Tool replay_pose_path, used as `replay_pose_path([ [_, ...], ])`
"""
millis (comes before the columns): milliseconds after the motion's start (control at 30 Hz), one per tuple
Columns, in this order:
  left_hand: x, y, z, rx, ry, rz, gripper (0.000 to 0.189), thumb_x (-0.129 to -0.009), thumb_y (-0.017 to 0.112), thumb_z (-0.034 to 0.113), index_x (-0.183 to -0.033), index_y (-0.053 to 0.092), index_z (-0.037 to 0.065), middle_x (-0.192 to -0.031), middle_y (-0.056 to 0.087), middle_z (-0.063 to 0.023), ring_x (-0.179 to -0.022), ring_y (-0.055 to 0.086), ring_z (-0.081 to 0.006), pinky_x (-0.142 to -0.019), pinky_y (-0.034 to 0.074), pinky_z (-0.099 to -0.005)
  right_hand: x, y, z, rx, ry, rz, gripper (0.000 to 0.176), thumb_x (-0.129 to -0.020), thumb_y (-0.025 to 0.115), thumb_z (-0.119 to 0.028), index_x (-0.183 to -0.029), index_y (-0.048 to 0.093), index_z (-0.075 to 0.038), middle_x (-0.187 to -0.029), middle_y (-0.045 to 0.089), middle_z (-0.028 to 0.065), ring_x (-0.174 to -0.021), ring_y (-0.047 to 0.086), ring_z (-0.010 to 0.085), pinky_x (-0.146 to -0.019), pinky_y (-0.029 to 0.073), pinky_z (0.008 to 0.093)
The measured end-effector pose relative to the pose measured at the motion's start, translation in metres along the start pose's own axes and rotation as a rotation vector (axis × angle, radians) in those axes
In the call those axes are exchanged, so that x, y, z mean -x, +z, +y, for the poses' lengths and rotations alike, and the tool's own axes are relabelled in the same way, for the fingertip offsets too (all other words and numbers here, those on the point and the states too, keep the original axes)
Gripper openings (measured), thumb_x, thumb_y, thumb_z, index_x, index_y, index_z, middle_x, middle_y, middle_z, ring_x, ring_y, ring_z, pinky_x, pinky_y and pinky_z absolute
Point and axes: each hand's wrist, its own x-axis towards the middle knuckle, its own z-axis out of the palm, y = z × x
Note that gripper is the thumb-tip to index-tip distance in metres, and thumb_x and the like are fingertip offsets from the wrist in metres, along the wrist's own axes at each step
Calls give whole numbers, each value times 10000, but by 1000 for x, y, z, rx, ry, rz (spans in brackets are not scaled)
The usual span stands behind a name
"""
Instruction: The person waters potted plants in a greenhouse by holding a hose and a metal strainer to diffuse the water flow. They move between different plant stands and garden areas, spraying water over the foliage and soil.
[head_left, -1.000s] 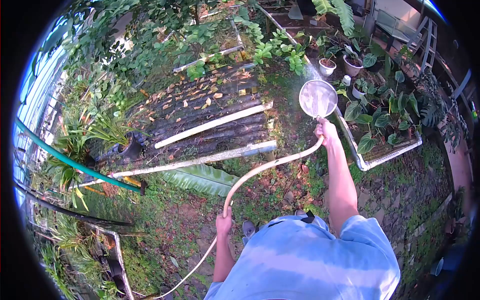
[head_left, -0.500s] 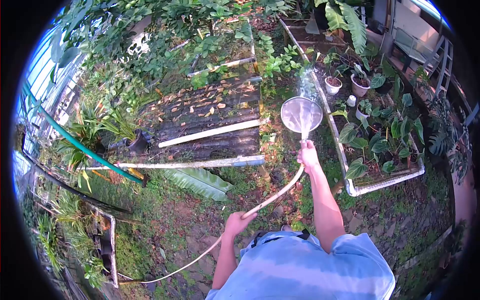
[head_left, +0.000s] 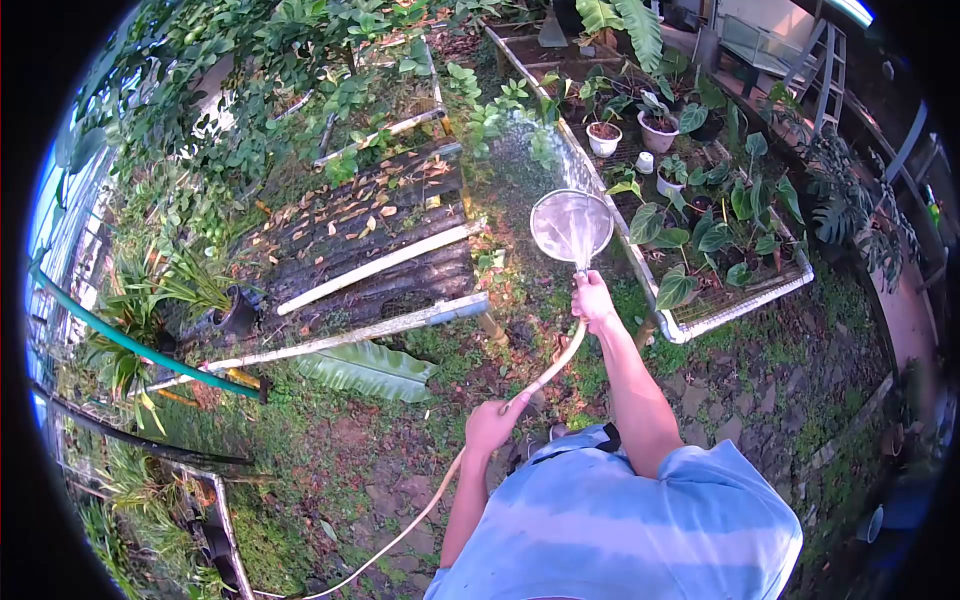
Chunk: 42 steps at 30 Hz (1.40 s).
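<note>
A pale hose (head_left: 556,366) curves up from the lower left through both hands. My left hand (head_left: 489,426) is wrapped round its middle. Higher up, my right hand (head_left: 594,300) grips the hose end just below a round mesh sprinkler head (head_left: 571,222). Water runs over the mesh and sprays forward, toward leafy green shoots beside the right-hand plant bench. Potted plants stand on that bench, among them one in a white pot (head_left: 603,145) and one in a pinkish pot (head_left: 657,138).
On the left, a dark corrugated bench (head_left: 360,240) carries dry leaves and a white pole (head_left: 375,268). A white-framed bench (head_left: 735,312) is on the right. A green pipe (head_left: 130,345) crosses at far left. A ladder (head_left: 830,80) leans at upper right.
The view has turned to the right, so the benches appear shifted left. Both hands still hold the hose, and the spray continues.
</note>
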Motion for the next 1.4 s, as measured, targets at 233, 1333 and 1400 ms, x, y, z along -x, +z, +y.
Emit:
replay_pose_path([
  [233, -3, 25, 14, -11, 62, 27, 733, -837, 483, 730, -708, 683, 37, -666, 641, -210, -717, 654, -400, -679, 500, -461, 2, -37, -4, -66, -53, 177, 113, -1036, 408, -213, -1005, 438, -109, -580, 372, -15, -417, 362, 95, -354, 330, 257],
  [1333, -35, 68, 83, -40, 6, 82, 764, -823, 496, 739, -649, 650, 11, -613, 612, -187, -632, 629, -358, -636, 480, -440, -33, -107, -26, -256, -106, 328, 111, -1028, 439, -234, -1056, 398, -136, -635, 413, 12, -407, 376, 98, -340, 317, 252],
  [1400, -32, 67, 79, -31, 11, 73, 766, -822, 497, 739, -648, 648, 9, -608, 609, -186, -627, 627, -357, -632, 480, -441, -31, -106, -23, -260, -99, 309, 111, -1028, 438, -235, -1045, 394, -134, -631, 409, 12, -408, 375, 98, -339, 312, 252],
])
